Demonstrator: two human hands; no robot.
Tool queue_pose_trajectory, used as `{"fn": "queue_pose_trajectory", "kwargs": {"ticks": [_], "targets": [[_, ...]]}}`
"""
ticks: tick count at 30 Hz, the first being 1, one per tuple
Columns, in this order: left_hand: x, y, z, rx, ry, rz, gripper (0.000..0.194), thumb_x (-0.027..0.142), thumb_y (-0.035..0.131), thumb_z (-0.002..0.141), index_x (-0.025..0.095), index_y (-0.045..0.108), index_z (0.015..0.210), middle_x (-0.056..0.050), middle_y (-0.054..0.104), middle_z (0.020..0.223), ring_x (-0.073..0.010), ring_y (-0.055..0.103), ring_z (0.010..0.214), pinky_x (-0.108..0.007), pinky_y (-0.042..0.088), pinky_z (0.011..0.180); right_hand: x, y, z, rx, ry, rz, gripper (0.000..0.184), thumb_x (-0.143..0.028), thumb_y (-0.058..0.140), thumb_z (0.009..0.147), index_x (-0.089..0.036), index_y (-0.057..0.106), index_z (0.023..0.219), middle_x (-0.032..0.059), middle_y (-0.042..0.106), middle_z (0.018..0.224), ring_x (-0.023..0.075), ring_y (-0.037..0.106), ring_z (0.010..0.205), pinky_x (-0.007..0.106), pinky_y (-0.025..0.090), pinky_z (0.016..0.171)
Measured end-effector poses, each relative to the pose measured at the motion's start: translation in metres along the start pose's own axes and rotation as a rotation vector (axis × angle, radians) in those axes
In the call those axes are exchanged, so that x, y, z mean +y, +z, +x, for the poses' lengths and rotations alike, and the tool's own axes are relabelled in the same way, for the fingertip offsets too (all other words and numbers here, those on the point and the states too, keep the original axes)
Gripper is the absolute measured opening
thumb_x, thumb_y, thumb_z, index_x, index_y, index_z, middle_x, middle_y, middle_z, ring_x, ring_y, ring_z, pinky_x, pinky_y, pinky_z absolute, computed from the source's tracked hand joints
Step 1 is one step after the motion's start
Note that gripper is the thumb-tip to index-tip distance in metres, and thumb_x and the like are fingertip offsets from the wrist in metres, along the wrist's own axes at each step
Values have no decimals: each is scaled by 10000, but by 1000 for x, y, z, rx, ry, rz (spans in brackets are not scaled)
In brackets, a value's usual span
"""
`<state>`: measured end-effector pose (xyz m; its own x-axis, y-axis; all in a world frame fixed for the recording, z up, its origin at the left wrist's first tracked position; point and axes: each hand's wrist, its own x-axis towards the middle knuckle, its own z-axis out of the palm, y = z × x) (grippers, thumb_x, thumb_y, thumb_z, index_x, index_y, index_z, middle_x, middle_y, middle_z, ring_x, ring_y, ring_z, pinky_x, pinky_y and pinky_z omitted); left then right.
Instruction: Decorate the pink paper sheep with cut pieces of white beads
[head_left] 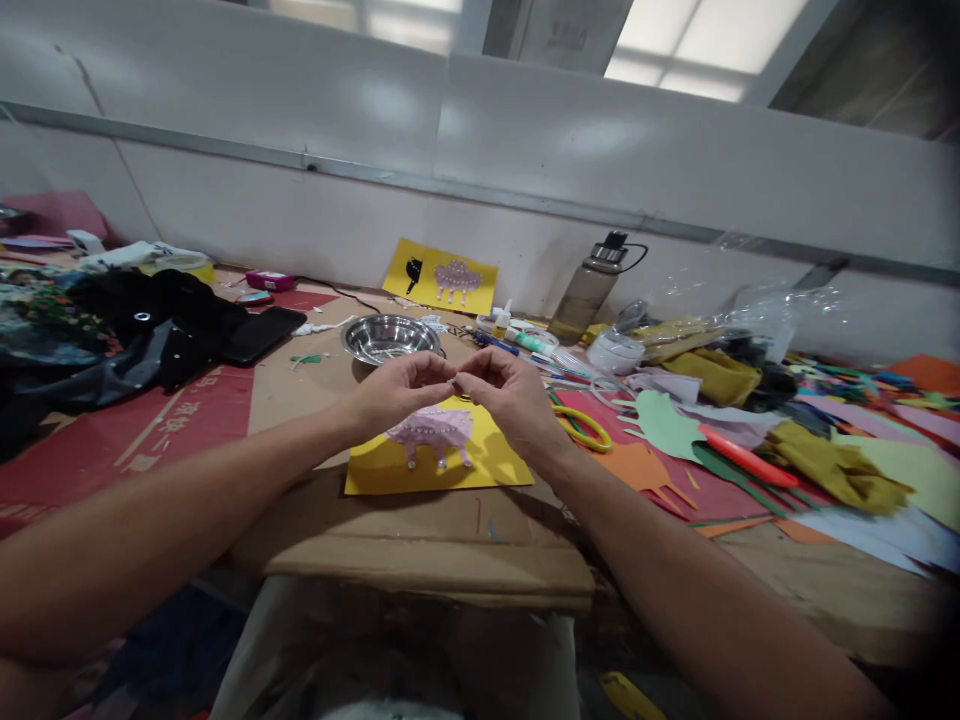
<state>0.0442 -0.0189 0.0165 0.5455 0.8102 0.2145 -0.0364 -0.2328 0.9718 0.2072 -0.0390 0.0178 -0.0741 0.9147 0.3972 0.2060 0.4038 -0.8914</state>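
Note:
My left hand (406,390) and my right hand (510,390) meet at the fingertips, thumbs and forefingers pinched together. Whatever sits between them is too small to make out. Below them lies a yellow card (375,475) with a lilac cut-out shape (431,428) on it, dotted with pearl-like beads along its middle and on its short legs. Part of the card's upper half is hidden behind my hands. Just beyond my left hand stands a shiny metal bowl (390,338).
A similar yellow card (397,265) leans on the wall. A bottle (589,290), yellow-handled scissors (581,428), a red-handled tool (750,457) and paper cut-outs (667,425) crowd the right. On the left lie a black phone (264,335) and dark cloth (135,330).

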Motion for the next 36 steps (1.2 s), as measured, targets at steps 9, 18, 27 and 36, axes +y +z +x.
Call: {"fn": "queue_pose_trajectory", "kwargs": {"ticks": [9,18,27,36], "targets": [[-3,-1,-3,269,253,541,170,281,624,762,152,588,866,-44,633,851,-151,585,800,-288,465,725,4,3,-1,16,-19,-6,112,-269,642,680,-178,580,694,-29,560,643,102,495,596,258,401,577],[0,-1,-4,262,294,595,132,274,609,783,149,605,741,-40,638,758,-127,550,704,-257,441,658,11,2,2,61,7,98,129,-283,645,693,-174,591,735,-36,546,676,89,466,578,252,378,561],[-2,-7,1,202,93,298,182,303,661,709,139,589,742,-39,629,777,-131,573,708,-282,465,694,12,-1,6,150,117,371,165,-292,689,648,-198,583,733,-58,518,669,73,436,562,230,364,536],[-1,-18,6,63,-58,189,358,204,726,632,137,572,948,-84,630,988,-184,589,942,-325,458,816,18,-3,8,101,75,264,141,-295,669,677,-192,589,733,-48,531,681,86,456,606,248,384,605]]}}
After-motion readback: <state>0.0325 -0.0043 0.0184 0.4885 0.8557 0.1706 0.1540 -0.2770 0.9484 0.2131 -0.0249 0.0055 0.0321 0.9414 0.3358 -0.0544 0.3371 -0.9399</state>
